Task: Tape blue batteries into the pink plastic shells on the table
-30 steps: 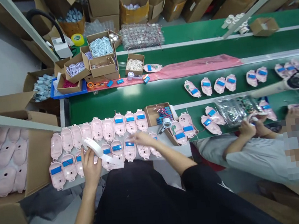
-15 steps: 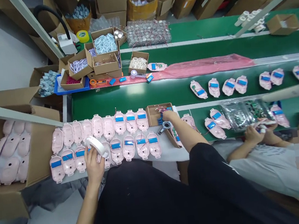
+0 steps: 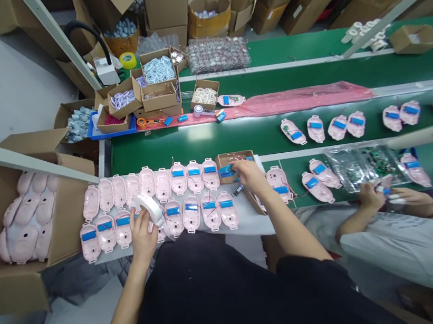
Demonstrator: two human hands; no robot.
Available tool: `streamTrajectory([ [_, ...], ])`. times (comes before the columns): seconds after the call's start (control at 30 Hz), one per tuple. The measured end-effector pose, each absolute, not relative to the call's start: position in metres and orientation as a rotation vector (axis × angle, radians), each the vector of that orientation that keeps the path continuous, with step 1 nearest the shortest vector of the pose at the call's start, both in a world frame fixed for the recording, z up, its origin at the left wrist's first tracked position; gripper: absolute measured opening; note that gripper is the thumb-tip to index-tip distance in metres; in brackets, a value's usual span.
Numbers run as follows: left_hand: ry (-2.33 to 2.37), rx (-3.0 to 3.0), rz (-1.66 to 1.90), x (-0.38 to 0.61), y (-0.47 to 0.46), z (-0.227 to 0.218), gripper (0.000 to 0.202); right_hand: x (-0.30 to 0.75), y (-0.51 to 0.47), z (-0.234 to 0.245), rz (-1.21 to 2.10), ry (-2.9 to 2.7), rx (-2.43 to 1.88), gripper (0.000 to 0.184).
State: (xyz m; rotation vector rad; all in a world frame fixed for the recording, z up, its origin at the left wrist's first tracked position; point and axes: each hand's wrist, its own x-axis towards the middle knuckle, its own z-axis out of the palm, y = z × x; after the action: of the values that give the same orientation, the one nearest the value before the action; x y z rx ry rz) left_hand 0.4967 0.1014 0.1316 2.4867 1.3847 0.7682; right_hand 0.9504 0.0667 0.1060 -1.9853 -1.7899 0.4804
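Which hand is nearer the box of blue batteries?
Right: the right hand is over the right side of the box; the left hand is well to its left, holding a white tape roll.

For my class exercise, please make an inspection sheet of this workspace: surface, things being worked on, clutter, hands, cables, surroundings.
Surface: pale worktop in front of a green bench.
Job's things: pink shells in two rows, some bearing blue packs; more packs in a small box.
Clutter: yellow tape roll, boxes of rings, pink sheeting.
Hands: left hand holds a white roll; right hand at the small box, fingers by blue packs, grip unclear.
Cables: thin wires at some shells.
Surroundings: open carton of pink shells at left, cartons behind, a co-worker's hand at right.
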Motion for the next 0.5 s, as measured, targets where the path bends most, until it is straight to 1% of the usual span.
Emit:
streamTrajectory([
  [0.13,1.22,2.642,0.71,0.506,0.1,0.149,0.035,0.89,0.05,0.143,0.565,-1.537,-1.476,0.025],
  [0.23,1.114,2.722,0.662,0.513,0.098,0.16,0.043,0.846,0.046,0.169,0.74,-1.446,-1.232,0.018],
  [0.37,1.082,2.72,0.605,0.517,0.095,0.167,0.048,0.807,0.047,0.19,0.975,-1.412,-1.145,0.019],
  [0.5,1.103,2.735,0.592,0.515,0.091,0.172,0.05,0.793,0.049,0.198,1.068,-1.409,-1.224,0.021],
])
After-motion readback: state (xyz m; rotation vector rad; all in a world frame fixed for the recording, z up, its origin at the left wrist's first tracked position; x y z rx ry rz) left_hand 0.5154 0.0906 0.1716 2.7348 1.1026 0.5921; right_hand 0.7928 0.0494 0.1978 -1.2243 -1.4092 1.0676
